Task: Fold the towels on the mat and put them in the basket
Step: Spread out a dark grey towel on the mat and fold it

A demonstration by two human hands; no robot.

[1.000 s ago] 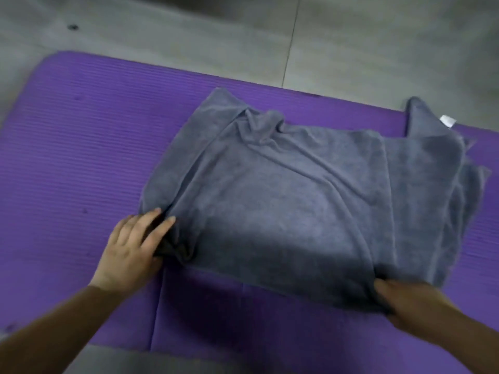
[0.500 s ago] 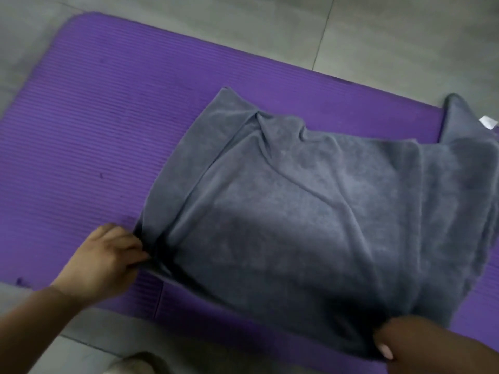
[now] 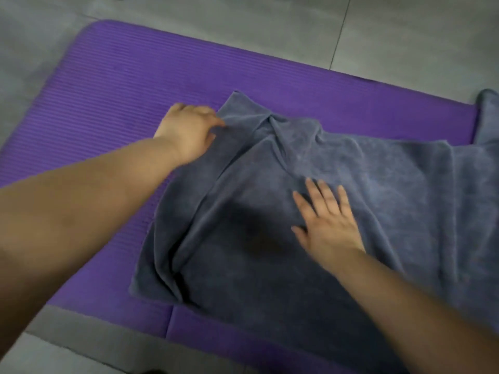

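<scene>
Taking up most of the view, the mat [image 3: 108, 103] is seen with the towel [image 3: 378, 184] spread over its right part. The towel is half folded and rumpled, with a ridge running from the mat's far side toward its near edge. A second ago the hem by the mat's near edge was held at both ends; it has now been let go and lies on the mat. The left hand [image 3: 189, 130] has been carried toward the mat's far side, where fingers and thumb are curled on the towel's left corner, seemingly pinching it. The right hand [image 3: 328, 225] has been laid flat over the mat's middle, fingers straight and spread, pressing the cloth and gripping nothing. The fold is judged laid but not squared: the corner is to be tugged straight while the middle is pinned. No basket is seen, so stowing is not yet begun.
</scene>
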